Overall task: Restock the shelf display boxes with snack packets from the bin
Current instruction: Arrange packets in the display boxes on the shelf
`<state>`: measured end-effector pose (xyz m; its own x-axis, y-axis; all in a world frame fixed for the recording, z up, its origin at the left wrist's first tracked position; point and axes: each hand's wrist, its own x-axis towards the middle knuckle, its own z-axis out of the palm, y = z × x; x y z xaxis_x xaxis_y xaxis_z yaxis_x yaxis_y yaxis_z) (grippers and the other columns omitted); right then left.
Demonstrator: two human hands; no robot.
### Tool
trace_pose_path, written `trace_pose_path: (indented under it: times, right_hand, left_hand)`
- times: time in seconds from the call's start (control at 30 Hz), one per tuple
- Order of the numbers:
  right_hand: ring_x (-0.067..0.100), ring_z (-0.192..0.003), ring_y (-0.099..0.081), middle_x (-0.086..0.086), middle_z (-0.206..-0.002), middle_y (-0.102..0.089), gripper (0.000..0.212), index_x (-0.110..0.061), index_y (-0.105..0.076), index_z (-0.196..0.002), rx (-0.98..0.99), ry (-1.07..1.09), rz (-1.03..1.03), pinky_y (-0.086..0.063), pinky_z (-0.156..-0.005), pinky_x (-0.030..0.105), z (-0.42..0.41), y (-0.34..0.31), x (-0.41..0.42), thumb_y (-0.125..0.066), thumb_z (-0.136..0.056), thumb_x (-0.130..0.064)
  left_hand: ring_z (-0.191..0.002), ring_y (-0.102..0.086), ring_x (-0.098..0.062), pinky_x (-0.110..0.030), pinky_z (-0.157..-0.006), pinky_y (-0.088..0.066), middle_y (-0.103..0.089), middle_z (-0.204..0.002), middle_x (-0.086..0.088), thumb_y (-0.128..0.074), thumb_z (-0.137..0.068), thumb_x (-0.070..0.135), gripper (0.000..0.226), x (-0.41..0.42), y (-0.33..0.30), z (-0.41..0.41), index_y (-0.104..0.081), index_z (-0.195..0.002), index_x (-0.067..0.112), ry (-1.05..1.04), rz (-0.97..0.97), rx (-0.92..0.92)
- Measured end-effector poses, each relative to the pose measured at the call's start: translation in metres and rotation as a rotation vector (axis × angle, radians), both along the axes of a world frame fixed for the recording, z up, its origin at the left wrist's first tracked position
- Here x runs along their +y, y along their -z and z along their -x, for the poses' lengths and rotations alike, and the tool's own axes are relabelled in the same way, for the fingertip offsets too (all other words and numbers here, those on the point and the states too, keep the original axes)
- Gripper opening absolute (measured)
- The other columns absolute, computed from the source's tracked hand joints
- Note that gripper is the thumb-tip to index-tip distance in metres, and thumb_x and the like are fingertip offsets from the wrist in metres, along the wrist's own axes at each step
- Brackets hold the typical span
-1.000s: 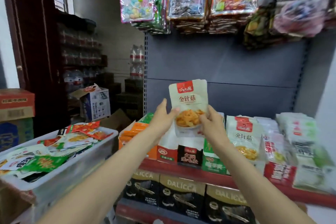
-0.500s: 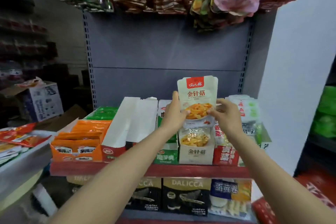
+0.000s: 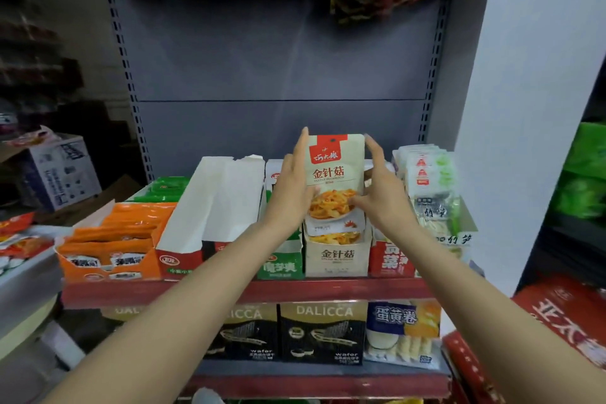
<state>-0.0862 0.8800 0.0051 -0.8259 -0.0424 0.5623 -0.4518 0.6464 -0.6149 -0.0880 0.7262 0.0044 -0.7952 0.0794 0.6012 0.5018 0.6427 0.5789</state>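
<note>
Grey steel back panel [image 3: 282, 52] rises behind one red-edged shelf [image 3: 249, 290], the landmark here. On that shelf stand six display boxes in a row: at its left end an orange box [image 3: 108, 259] of orange packets, behind it a green box [image 3: 167, 187], then a tall white-and-red box [image 3: 210, 207], a green-fronted box [image 3: 280, 267], a beige needle-mushroom box [image 3: 337, 259], and a red box [image 3: 392, 261] toward the right end. Below the shelf, two black DALICCA wafer cartons [image 3: 323, 333] show plainly, a third half hidden by an arm, plus one egg-roll pack [image 3: 401, 331]. Left of the shelf sits a pale bin [image 3: 23, 289] of packets. Above the beige box, one needle-mushroom packet [image 3: 336, 170] stands upright, its lower edge inside the box. The left hand [image 3: 293, 187] and right hand [image 3: 382, 193] flank it, fingers straight along its side edges, thumbs pressing its front; neither hand curls round it.
</note>
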Motion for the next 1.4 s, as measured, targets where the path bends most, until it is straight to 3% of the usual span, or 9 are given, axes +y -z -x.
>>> trace_pose_path:
  times: [0.07,0.17,0.23,0.37,0.6,0.8,1.03,1.23,1.4]
  right_hand:
    - [0.006,-0.076,-0.058,-0.007,-0.090,-0.056,0.104,-0.028,-0.006,-0.149,0.024,-0.011,-0.029,-0.044,-0.061,0.017,0.003,0.000,-0.001,-0.073,-0.074,0.000]
    - [0.020,-0.103,-0.055,0.008,-0.117,-0.052,0.082,-0.020,-0.027,-0.140,0.045,0.055,-0.154,-0.040,-0.077,0.022,0.008,-0.003,-0.004,-0.075,-0.075,-0.011]
    - [0.024,-0.107,-0.054,0.010,-0.118,-0.053,0.068,-0.015,-0.034,-0.132,0.053,0.091,-0.180,-0.041,-0.081,0.027,0.009,-0.006,-0.005,-0.075,-0.077,-0.012]
    - [0.023,-0.112,-0.053,0.008,-0.119,-0.057,0.094,-0.023,-0.017,-0.147,-0.032,0.069,-0.269,-0.043,-0.089,0.033,0.006,-0.012,-0.005,-0.076,-0.075,-0.011]
    - [0.026,-0.098,-0.055,0.006,-0.108,-0.054,0.024,-0.011,-0.058,-0.109,0.043,0.202,-0.433,-0.049,-0.082,0.040,0.006,-0.007,-0.003,-0.064,-0.087,-0.019]
    - [0.024,-0.112,-0.046,0.007,-0.120,-0.051,0.031,-0.012,-0.056,-0.122,0.176,0.240,-0.494,-0.045,-0.087,0.035,0.005,-0.008,-0.012,-0.055,-0.092,-0.012]
    - [0.018,-0.102,-0.057,0.006,-0.110,-0.062,0.025,-0.011,-0.062,-0.116,0.133,-0.109,-0.266,-0.040,-0.087,0.025,-0.019,-0.010,-0.099,-0.055,-0.092,-0.015]
    - [0.019,-0.099,-0.058,0.006,-0.107,-0.064,0.023,-0.012,-0.064,-0.110,0.118,-0.431,-0.237,-0.045,-0.089,0.030,-0.035,0.001,-0.245,-0.055,-0.090,-0.014]
    - [0.028,-0.103,-0.058,0.010,-0.109,-0.065,0.024,-0.011,-0.063,-0.109,0.080,-0.622,-0.317,-0.044,-0.092,0.042,-0.042,0.017,-0.381,-0.053,-0.087,-0.011]
  left_hand:
    - [-0.120,-0.044,-0.014,-0.019,-0.082,-0.039,-0.040,-0.130,-0.005,-0.064,-0.086,0.005,0.080,-0.004,0.000,0.000,-0.016,-0.147,0.026,-0.033,0.073,0.004]
    - [-0.113,-0.048,-0.019,-0.024,-0.080,-0.042,-0.043,-0.121,-0.005,-0.069,-0.083,0.012,0.068,-0.004,-0.001,-0.003,-0.030,-0.136,0.022,-0.098,0.223,0.029]
    - [-0.115,-0.048,-0.022,-0.030,-0.086,-0.045,-0.046,-0.123,-0.006,-0.075,-0.078,0.018,0.080,-0.003,0.001,-0.004,-0.024,-0.140,0.023,-0.158,0.264,0.061]
    - [-0.123,-0.042,-0.023,-0.040,-0.103,-0.035,-0.053,-0.130,-0.004,-0.075,-0.077,0.034,0.103,-0.008,0.003,-0.002,-0.004,-0.150,0.027,-0.244,0.304,0.021]
    - [-0.118,-0.039,-0.016,-0.029,-0.094,-0.029,-0.051,-0.125,0.003,-0.060,-0.090,0.034,0.038,-0.014,0.001,0.002,-0.054,-0.126,0.025,-0.299,0.471,0.112]
    - [-0.120,-0.041,-0.018,-0.030,-0.094,-0.031,-0.050,-0.129,0.002,-0.051,-0.095,0.028,0.036,-0.020,-0.007,-0.002,-0.050,-0.131,0.023,-0.270,0.424,0.133]
    - [-0.094,-0.055,-0.015,-0.036,-0.087,-0.043,-0.057,-0.093,0.011,-0.055,-0.091,0.020,0.022,-0.095,-0.009,-0.044,-0.061,-0.112,0.022,-0.237,0.157,0.113]
    - [-0.072,-0.053,0.002,-0.009,-0.054,-0.036,-0.059,-0.081,0.011,-0.055,-0.090,0.018,0.015,-0.236,0.009,-0.092,-0.061,-0.101,0.026,-0.517,-0.028,0.043]
    - [-0.086,-0.062,-0.024,-0.028,-0.069,-0.041,-0.067,-0.092,-0.007,-0.055,-0.089,0.014,0.021,-0.375,0.032,-0.132,-0.063,-0.108,0.012,-0.790,-0.014,-0.125]
